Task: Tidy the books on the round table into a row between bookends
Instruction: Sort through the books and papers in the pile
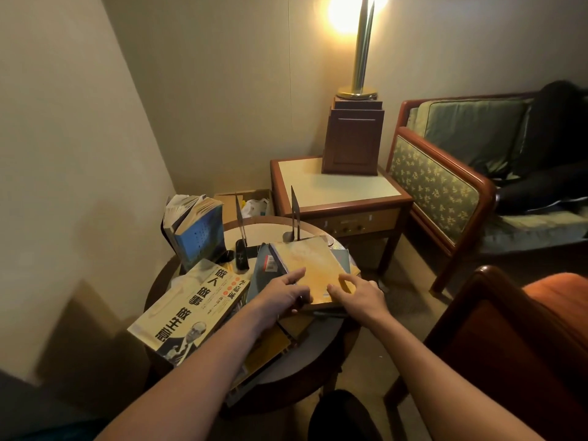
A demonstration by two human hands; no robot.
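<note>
A yellow book (pixel 308 265) lies flat on top of a pile on the round table (pixel 254 226). My left hand (pixel 283 294) grips its near left edge, thumb on the cover. My right hand (pixel 358 294) rests on its near right corner with fingers spread. A grey book (pixel 264 272) lies under it. A large cream book with black characters (pixel 191 310) lies at the left. A blue book (pixel 197 230) stands fanned open at the back left. Two thin dark bookends, one (pixel 241 222) left and one (pixel 294 214) right, stand apart at the back.
A dark remote-like object (pixel 241 254) lies by the left bookend. More yellow books (pixel 270 348) lie under my left forearm. A side table (pixel 337 189) with a lamp base (pixel 353 138) stands behind, a green sofa (pixel 445 183) to the right, an orange chair (pixel 525 329) near right.
</note>
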